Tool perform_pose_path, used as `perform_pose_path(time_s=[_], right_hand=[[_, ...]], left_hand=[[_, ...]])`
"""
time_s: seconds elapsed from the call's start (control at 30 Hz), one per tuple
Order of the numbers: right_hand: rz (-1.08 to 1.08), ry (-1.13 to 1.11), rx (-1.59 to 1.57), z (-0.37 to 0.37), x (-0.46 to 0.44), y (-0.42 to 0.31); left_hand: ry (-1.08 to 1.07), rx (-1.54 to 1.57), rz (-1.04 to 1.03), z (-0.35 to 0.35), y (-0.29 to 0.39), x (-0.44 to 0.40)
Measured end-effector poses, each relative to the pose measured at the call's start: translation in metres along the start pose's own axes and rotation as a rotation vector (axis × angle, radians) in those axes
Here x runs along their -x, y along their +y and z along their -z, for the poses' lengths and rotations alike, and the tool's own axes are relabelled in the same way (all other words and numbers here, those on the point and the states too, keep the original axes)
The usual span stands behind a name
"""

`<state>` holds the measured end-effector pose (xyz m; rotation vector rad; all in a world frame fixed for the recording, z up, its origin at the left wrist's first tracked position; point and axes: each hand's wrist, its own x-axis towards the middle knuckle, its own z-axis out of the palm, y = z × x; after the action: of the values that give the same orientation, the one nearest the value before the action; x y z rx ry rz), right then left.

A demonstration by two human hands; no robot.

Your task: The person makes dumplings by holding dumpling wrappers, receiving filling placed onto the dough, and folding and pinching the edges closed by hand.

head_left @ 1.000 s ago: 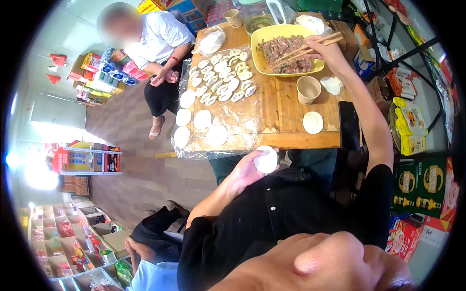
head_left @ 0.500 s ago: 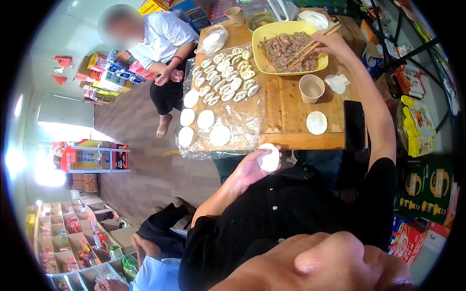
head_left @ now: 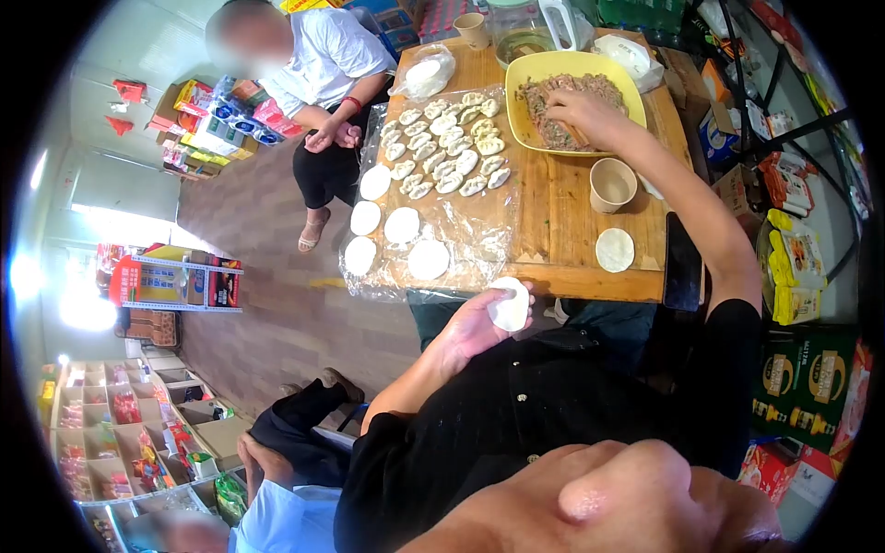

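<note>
My left hand [head_left: 470,327] holds a round white dumpling wrapper [head_left: 508,308] near the table's front edge, its fingers curled beneath it. My right hand [head_left: 587,118] is closed over the yellow bowl [head_left: 631,85] of minced filling [head_left: 546,86]. It grips wooden chopsticks [head_left: 575,135], mostly hidden by the fingers, with their tips down in the filling. Left of the bowl, several folded dumplings [head_left: 449,182] lie in rows on plastic film [head_left: 472,241]. Several flat wrappers [head_left: 402,225] rest nearer me on the same film. One more wrapper [head_left: 615,250] lies on bare wood at the right.
A paper cup [head_left: 612,185] stands on the wooden table [head_left: 553,221] below the bowl. A clear jug [head_left: 522,39], another cup [head_left: 472,31] and a bagged white lump [head_left: 425,77] stand behind. A dark phone-like slab [head_left: 683,263] lies at the right edge. A seated person [head_left: 336,55] sits left.
My right hand has moved left and down into the bowl, taking the chopsticks deeper into the filling. The wrapper in my left hand is tilted more. The whole view has shifted slightly.
</note>
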<state>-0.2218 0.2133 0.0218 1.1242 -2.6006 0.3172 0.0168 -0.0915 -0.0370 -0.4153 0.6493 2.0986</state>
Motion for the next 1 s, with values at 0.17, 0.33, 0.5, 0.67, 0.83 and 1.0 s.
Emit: perform_pose_path(time_s=[0.17, 0.33, 0.5, 0.67, 0.83, 1.0], right_hand=[[0.114, -0.036, 0.094, 0.026, 0.023, -0.024], [0.083, -0.067, -0.018, 0.065, 0.035, -0.054], [-0.315, 0.276, -0.449, 0.078, 0.012, -0.038], [-0.563, 0.307, -1.109, 0.017, -0.006, 0.014], [-0.730, 0.444, -1.176, 0.012, 0.011, 0.051], [-0.725, 0.435, -1.097, 0.036, 0.001, 0.040]], left_hand=[[0.018, 0.013, -0.016, 0.007, 0.001, 0.002], [-0.027, -0.044, -0.002, 0.006, 0.002, 0.005], [-0.050, -0.048, -0.002, -0.004, 0.003, 0.013], [-0.054, -0.099, -0.006, -0.008, 0.003, 0.014], [-0.081, -0.128, -0.007, -0.008, 0.006, 0.015], [-0.052, -0.106, -0.013, -0.008, 0.012, 0.019]])
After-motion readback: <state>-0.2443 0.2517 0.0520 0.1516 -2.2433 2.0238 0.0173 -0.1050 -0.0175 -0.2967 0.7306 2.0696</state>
